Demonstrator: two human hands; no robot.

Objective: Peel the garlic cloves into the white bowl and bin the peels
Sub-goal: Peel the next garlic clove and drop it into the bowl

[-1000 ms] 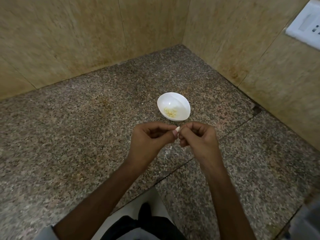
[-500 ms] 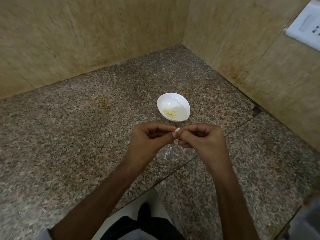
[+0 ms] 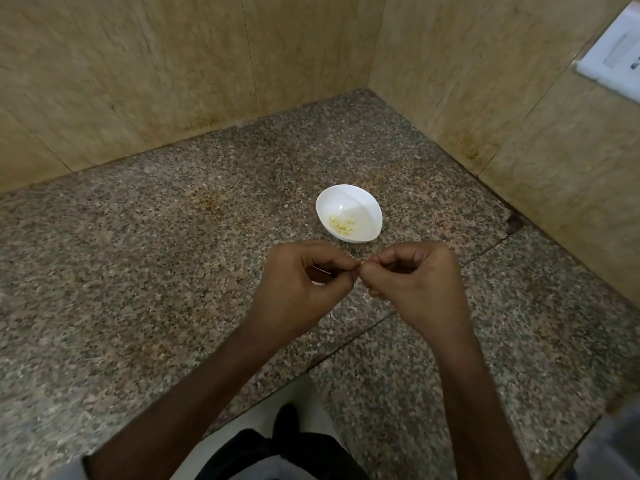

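Head view: our left hand (image 3: 304,282) and right hand (image 3: 415,282) meet fingertip to fingertip just short of the bowl (image 3: 346,199), both with fingers curled, pinching a clove (image 3: 359,263) (nearly hidden; only a pale sliver shows). In the bowl, on the counter (image 3: 138,254), lie peeled cloves (image 3: 342,224). We judge slippage the risk: a hard tug could flick the clove onto the counter, or drop peel into the bowl. No bin shows.

Corner worktop and wall fittings
A speckled granite countertop (image 3: 138,271) is set into a corner formed by beige tiled walls (image 3: 138,81). A joint line (image 3: 353,340) is seen running across the countertop. A white switch plate (image 3: 613,60) is mounted on the right-hand wall.
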